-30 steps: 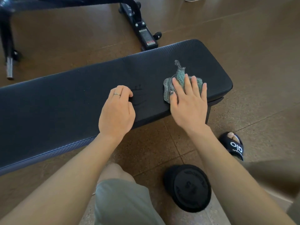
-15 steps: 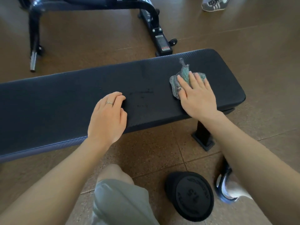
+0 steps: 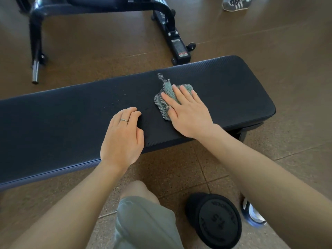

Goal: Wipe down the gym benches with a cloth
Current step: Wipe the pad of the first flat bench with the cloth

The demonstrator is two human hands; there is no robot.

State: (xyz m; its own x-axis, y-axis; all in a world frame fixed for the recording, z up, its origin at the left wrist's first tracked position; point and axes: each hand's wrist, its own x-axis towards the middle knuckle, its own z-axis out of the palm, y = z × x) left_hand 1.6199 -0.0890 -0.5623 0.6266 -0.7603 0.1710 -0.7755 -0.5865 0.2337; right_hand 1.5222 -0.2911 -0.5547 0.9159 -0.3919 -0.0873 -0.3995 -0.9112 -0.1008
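Observation:
A long dark padded gym bench [image 3: 62, 119] runs across the view from left to right. On its right half lies a crumpled grey-green mesh cloth [image 3: 162, 103]. My right hand [image 3: 186, 112] lies flat on the cloth with straight fingers and presses it onto the pad. My left hand [image 3: 123, 135] rests on the pad at the near edge, left of the cloth, fingers bent loosely at the tips, holding nothing. A ring shows on one finger. Small damp specks mark the pad between the hands.
A second bench's black frame [image 3: 172, 33] with small wheels stands on the brown floor behind. A black dumbbell head [image 3: 215, 220] sits on the floor by my knee [image 3: 142, 212]. Another person's sneaker [image 3: 235, 3] is at the top right.
My right hand has slid the cloth leftwards along the pad, away from the bench's right end and closer to my left hand. The left hand stayed resting on the pad.

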